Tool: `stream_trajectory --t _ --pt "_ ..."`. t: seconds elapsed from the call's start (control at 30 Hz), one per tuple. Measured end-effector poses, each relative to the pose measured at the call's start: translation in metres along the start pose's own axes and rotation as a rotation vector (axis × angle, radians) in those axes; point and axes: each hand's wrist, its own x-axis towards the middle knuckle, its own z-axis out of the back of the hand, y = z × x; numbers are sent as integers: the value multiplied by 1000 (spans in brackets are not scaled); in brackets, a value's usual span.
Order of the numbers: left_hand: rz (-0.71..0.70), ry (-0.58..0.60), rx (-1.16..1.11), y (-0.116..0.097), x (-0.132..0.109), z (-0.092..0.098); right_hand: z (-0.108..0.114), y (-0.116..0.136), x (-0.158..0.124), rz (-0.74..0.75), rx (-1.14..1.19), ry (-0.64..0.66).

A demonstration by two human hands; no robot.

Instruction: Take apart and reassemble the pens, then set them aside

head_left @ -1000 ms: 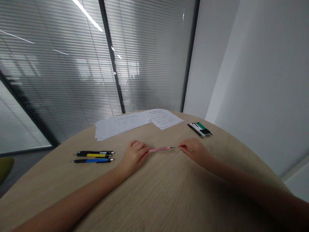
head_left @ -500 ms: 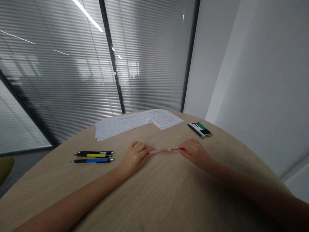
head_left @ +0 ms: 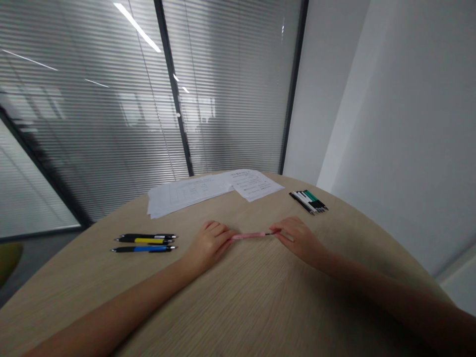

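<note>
A slim pink pen barrel (head_left: 249, 236) lies level between my two hands, low over the table (head_left: 238, 297). The fingers of my left hand (head_left: 211, 244) are closed on its left end. From the barrel's right end sticks a thin dark piece (head_left: 269, 233), and the thumb and fingertips of my right hand (head_left: 297, 238) pinch its outer end. What else may be between the right fingertips is too small to tell.
Left of my left hand lie a blue-and-black pen (head_left: 143, 249), a yellow-and-black pen (head_left: 148, 241) and a black pen (head_left: 137, 236). Printed sheets (head_left: 193, 192) spread at the back. Several white, black and green pens (head_left: 308, 201) lie at the right, beyond my right hand.
The fingertips of my right hand have shifted slightly left along the dark piece, and less of it shows. My left hand still holds the barrel. The whole view has moved down slightly.
</note>
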Motion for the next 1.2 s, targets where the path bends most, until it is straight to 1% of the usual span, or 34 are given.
stream_trajectory --t 0.13,0.27,0.43,0.53,0.6,0.67,0.77,0.83,0.9,0.97,1.03,1.1,1.2 --pt "-19 13 -19 -1 0 1 -1 3 -1 2 32 -10" --pt "-40 11 -27 -1 1 2 -4 2 -1 27 35 -52" --pt "-16 -4 -30 2 0 -1 -3 -2 0 59 26 -64" --pt "6 -27 -24 4 -1 -3 1 -10 3 39 -29 -57" --pt "20 -40 -18 5 -2 -3 6 -17 5 -5 -72 -8" --pt "34 -46 -5 6 -2 -3 11 -23 8 -73 -105 95" --pt "57 -34 18 6 -1 -4 19 -27 10 -234 -123 289" --pt "70 -23 31 7 -1 -4 21 -27 11 -355 -110 382" --pt "77 -12 35 7 -1 -5 20 -26 11 -427 -79 438" --pt "78 -5 36 7 -1 -5 17 -28 10 -424 -51 464" --pt "75 4 40 7 -1 -6 13 -31 9 -387 -36 454" --pt "69 11 42 7 -1 -6 10 -33 9 -364 -1 412" --pt "59 21 33 6 -1 -5 6 -32 10 -376 155 316"
